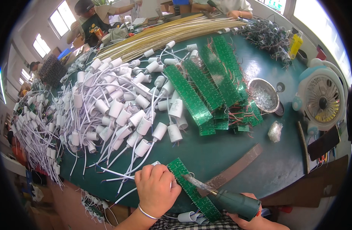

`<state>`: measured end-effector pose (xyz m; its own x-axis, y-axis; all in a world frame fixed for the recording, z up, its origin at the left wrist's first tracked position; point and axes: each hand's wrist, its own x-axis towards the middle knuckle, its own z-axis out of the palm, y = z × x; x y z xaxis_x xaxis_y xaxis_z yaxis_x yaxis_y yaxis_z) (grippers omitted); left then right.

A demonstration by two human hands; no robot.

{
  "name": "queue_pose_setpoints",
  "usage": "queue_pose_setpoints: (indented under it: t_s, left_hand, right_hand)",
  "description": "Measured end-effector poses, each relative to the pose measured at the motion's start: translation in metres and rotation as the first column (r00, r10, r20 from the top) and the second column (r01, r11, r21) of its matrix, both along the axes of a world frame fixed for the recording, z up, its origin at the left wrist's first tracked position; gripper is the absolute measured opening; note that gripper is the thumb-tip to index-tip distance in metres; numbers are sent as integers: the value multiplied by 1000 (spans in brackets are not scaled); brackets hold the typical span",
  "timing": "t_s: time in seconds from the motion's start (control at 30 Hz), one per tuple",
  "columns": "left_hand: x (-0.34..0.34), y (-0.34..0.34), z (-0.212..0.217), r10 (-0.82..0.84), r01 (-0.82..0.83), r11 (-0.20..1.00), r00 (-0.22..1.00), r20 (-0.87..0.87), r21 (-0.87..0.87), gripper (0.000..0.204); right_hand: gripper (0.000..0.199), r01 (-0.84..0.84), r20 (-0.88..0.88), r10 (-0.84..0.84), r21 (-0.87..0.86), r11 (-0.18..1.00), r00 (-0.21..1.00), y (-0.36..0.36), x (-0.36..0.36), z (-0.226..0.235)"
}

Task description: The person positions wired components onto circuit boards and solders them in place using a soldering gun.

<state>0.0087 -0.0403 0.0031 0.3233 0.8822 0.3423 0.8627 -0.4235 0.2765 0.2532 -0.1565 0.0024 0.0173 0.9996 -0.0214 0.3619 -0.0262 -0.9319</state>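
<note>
My left hand (156, 188) is closed beside a green circuit board strip (188, 185), its fingers around a white part that they mostly hide. A white cable runs toward this hand from the left. In my right hand (246, 214) is a soldering iron (237, 203) with a dark green body and a metal tip. The tip lies over the strip, close to the left hand; whether it touches is unclear. At the strip's lower end, near my lap, are white cylindrical housings (187, 217). A flat brown bar (233, 165) passes behind the iron's tip.
White housings with cables (114, 107) are heaped on the left of the green table (275, 161). Stacked circuit boards (187, 94) lie mid-table near a metal bowl (263, 96) and a clear plastic bundle (275, 132). A fan (322, 97) stands right. Long thin rods (160, 32) and two people are beyond.
</note>
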Motion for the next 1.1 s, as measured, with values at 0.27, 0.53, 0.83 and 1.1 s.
queue_pose_setpoints:
  t_s: [0.27, 0.53, 0.83, 1.1]
  left_hand:
    - [-1, 1, 1, 4, -4, 1000, 1000, 25, -16, 16]
    - [-4, 4, 5, -19, 26, 995, 997, 71, -93, 16]
    - [-2, 1, 1, -10, 12, 999, 999, 44, -44, 17]
    - [-2, 1, -3, -21, 21, 1000, 999, 34, 9, 17]
  right_hand:
    - [54, -17, 36, 17, -9, 1000, 999, 0, 0, 0]
    - [53, -23, -49, 21, -43, 999, 999, 0, -1, -2]
    - [50, -72, -7, 72, -24, 997, 997, 2, 1, -2]
    - [49, -91, 60, 88, 53, 994, 994, 1, 3, -4]
